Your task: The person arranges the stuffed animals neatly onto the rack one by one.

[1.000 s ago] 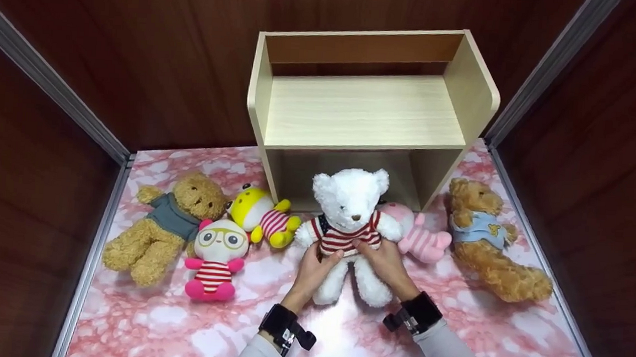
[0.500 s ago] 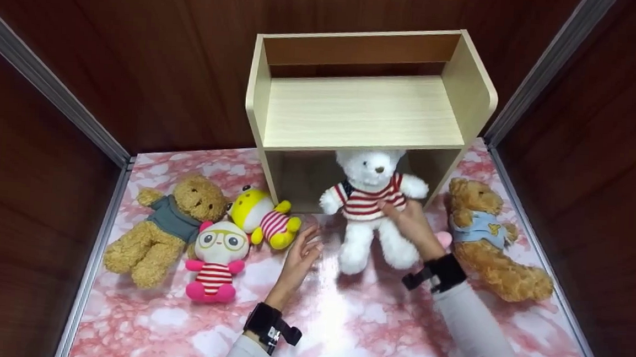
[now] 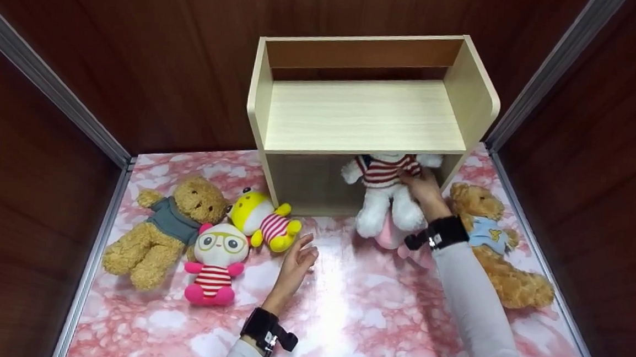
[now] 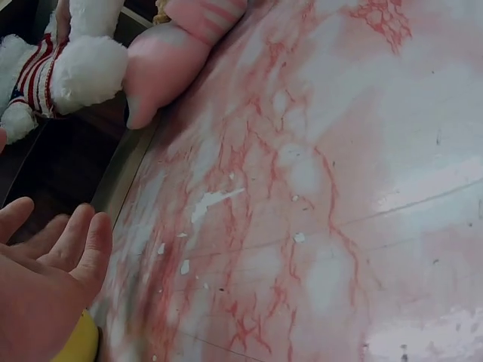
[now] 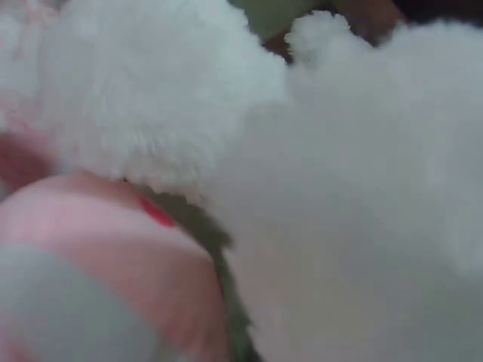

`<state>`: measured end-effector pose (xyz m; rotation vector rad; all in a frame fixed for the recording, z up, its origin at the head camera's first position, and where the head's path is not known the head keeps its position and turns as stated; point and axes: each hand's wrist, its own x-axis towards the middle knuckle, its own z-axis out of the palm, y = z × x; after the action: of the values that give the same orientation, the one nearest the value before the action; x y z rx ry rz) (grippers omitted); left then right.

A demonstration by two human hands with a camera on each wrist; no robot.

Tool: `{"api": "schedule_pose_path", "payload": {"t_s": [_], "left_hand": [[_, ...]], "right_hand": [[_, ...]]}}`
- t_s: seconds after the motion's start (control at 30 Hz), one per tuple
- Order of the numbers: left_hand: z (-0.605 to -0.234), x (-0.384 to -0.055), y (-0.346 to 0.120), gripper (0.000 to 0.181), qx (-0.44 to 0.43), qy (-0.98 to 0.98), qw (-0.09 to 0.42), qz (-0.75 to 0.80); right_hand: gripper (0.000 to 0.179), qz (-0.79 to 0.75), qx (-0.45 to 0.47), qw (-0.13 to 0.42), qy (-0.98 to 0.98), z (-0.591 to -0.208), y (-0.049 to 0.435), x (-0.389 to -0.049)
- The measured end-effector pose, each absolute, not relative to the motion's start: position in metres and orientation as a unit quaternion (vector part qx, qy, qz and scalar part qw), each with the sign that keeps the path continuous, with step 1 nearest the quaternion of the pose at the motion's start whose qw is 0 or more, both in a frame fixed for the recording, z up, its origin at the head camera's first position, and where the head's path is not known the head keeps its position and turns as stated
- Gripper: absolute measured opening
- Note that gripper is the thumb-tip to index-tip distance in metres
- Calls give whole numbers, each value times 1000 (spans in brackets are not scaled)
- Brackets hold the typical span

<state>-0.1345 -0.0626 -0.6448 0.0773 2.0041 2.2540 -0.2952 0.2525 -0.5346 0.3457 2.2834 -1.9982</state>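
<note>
My right hand [image 3: 426, 192] grips the side of a white teddy bear [image 3: 384, 202] in a red-and-white striped sweater. The bear is upright in the lower compartment of a wooden shelf [image 3: 366, 115], its head mostly hidden by the upper board. Just below its legs a pink plush toy [image 3: 389, 235] shows, partly covered by the bear and my arm. White fur [image 5: 362, 188] fills much of the right wrist view, with the pink toy at lower left. My left hand [image 3: 293, 268] holds nothing, fingers relaxed, near the yellow plush toy [image 3: 260, 219].
On the left lie a brown teddy bear [image 3: 162, 235] in a grey-blue shirt and a panda plush [image 3: 216, 263] with glasses. Another brown teddy bear [image 3: 491, 233] in a light blue top lies right of the shelf. Dark wood walls enclose the pink marbled surface [image 3: 353, 324].
The white bear has moved back and right, into the shelf's lower compartment, carried by my right hand. My left hand has let go of it and shifted slightly left.
</note>
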Motion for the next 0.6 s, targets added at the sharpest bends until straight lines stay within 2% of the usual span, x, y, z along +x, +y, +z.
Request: {"api": "schedule_pose_path", "payload": {"t_s": [0.07,0.23,0.43,0.6], "left_hand": [[-646,-134,-64,55,19,665,61,744],[-649,-131,-68,56,15,667,60,742],[-657,-127,-73,54,17,667,63,742],[-660,-128,-75,54,16,659,68,749]], "right_hand": [[56,-671,128,31,730,-537,252,-304],[13,-693,160,8,703,-545,252,-323],[7,-709,179,14,682,-556,253,-335],[14,-700,169,13,693,-562,254,-342]]}}
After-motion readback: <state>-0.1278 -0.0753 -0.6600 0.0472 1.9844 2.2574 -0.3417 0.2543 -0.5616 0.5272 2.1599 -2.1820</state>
